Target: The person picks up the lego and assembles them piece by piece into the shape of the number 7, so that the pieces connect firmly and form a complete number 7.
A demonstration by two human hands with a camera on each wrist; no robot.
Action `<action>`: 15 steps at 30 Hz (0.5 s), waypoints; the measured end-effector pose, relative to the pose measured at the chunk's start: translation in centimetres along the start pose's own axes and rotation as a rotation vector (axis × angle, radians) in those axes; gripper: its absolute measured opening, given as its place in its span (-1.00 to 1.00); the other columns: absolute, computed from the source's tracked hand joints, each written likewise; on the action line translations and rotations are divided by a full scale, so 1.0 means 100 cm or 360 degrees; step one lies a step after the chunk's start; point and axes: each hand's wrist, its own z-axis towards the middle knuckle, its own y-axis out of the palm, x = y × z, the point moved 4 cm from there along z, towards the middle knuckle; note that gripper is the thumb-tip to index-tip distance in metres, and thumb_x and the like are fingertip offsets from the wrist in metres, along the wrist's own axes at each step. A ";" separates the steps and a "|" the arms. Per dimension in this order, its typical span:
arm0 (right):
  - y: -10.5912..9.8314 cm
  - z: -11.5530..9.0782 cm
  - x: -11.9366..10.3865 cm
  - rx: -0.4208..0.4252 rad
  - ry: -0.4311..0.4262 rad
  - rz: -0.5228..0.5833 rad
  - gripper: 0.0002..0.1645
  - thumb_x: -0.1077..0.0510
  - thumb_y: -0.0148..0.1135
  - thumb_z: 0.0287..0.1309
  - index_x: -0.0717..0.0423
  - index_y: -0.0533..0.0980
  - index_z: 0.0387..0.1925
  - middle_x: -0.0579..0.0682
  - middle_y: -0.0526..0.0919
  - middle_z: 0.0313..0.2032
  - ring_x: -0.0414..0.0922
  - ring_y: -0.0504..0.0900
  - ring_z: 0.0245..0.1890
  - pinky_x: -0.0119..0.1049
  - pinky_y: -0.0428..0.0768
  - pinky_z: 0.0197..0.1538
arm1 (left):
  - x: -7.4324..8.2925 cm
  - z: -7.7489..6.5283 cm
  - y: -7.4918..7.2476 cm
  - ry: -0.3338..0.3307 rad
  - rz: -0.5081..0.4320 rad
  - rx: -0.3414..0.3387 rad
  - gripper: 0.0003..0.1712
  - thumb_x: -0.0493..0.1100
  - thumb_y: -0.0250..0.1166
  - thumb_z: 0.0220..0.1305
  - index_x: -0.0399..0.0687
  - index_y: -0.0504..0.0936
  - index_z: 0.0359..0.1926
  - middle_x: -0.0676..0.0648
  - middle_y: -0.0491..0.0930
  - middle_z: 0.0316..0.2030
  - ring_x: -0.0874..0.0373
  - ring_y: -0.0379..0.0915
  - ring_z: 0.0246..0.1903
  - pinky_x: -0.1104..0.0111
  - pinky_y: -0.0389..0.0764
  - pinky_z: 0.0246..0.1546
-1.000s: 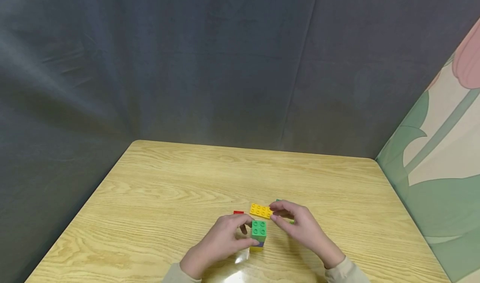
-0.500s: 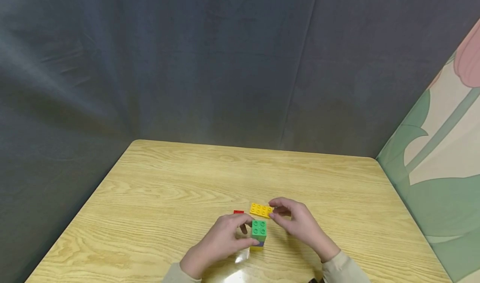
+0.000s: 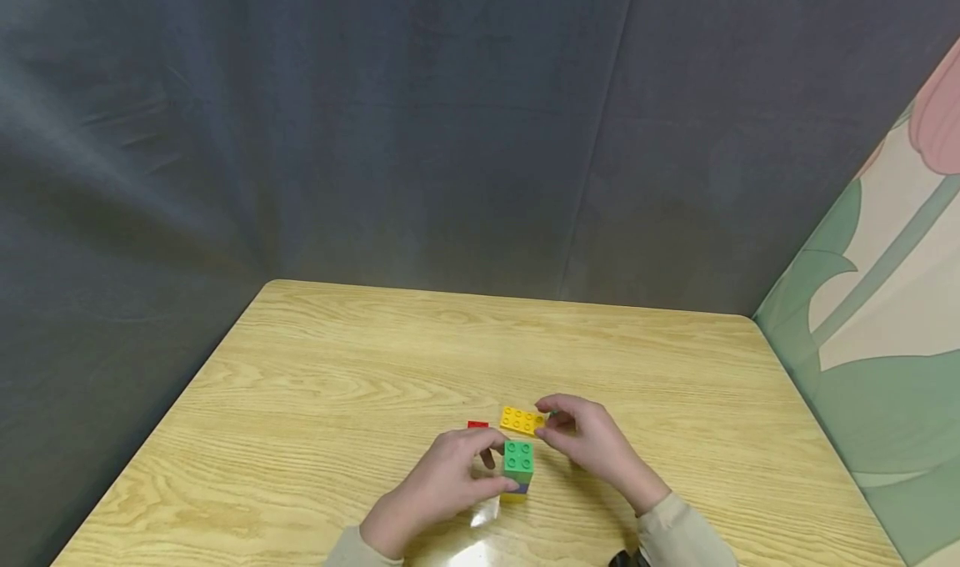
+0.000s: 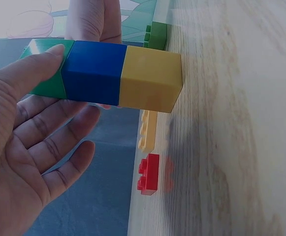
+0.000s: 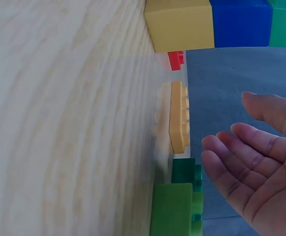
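My left hand [image 3: 442, 479] grips a toy brick tower [image 3: 518, 459] between thumb and fingers. In the left wrist view the tower shows a green top brick, a blue brick [image 4: 94, 73] and a yellow brick [image 4: 150, 78] at the bottom; the thumb lies on the green one. To its right, my right hand [image 3: 596, 442] hovers with fingers loosely bent, nothing between them in the right wrist view. Its fingertips overlap the right end of a flat yellow eight-stud brick [image 3: 520, 420] in the head view. Behind the left hand lies a small red brick [image 3: 477, 424].
A light green brick [image 5: 172, 211] and a dark green brick [image 5: 183, 170] sit on the wooden table [image 3: 337, 358] beside the yellow one, mostly hidden by the right hand in the head view. A dark curtain [image 3: 450, 133] hangs behind the table; a flower-patterned cloth [image 3: 885, 367] is at right.
My right hand has shifted slightly left, from above the green bricks, and its wrist has moved left too. The left hand and the tower have stayed in place.
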 end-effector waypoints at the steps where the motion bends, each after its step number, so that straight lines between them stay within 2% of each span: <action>1: 0.001 0.001 0.000 0.0001 -0.0001 -0.0007 -0.63 0.22 0.39 0.12 0.23 0.59 -0.02 0.10 0.67 -0.10 -0.15 0.63 -0.26 -0.36 0.62 -0.19 | 0.000 0.000 0.000 0.0000 0.0003 0.0001 -0.70 0.01 0.43 0.16 0.13 0.57 -0.12 0.28 0.60 -0.26 0.30 0.53 -0.31 0.43 0.58 -0.29; 15: 0.007 0.007 0.005 0.0008 0.0017 -0.0171 -0.62 0.28 0.42 0.05 0.26 0.60 -0.05 0.07 0.68 -0.13 -0.20 0.58 -0.34 -0.38 0.60 -0.27 | 0.000 0.000 0.000 0.0013 0.0032 0.0011 -0.70 0.02 0.43 0.16 0.12 0.58 -0.11 0.28 0.60 -0.27 0.33 0.53 -0.32 0.47 0.56 -0.31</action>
